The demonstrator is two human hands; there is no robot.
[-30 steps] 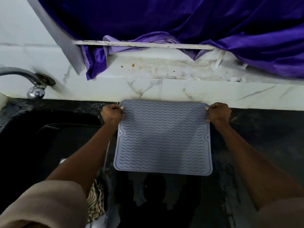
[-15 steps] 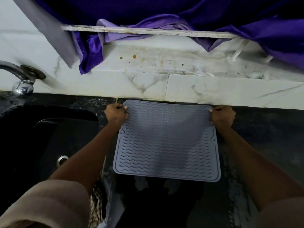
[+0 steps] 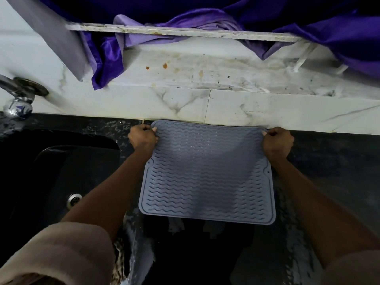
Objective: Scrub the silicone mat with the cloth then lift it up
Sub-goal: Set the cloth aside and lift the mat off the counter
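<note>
- The grey silicone mat (image 3: 207,173), ribbed with wavy lines, was held by its two far corners over the dark countertop (image 3: 329,171), its far edge close to the foot of the white marble-patterned wall tiles (image 3: 267,112).
- The left hand (image 3: 143,137) gripped the far-left corner, fingers curled round the edge with the thumb on the mat's upper face.
- The right hand (image 3: 278,141) gripped the far-right corner the same way, knuckles toward the camera.
- The mat spread between the two hands and reached toward the near side, so both forearms ran alongside its left and right edges.
- Its near edge seemed to hang clear of the counter, with a dark shadow under it, though the dim light made that hard to judge.
- To the left lay a black sink (image 3: 61,171) with a metal drain (image 3: 74,199) at its bottom, partly behind the left forearm.
- A chrome tap (image 3: 18,95) came out of the wall at the far left.
- Purple satin fabric (image 3: 308,21) draped over a stained white ledge (image 3: 185,32) above the tiles.
- A patterned cloth (image 3: 119,262) showed at the near edge, just beside the beige left sleeve (image 3: 61,254).
</note>
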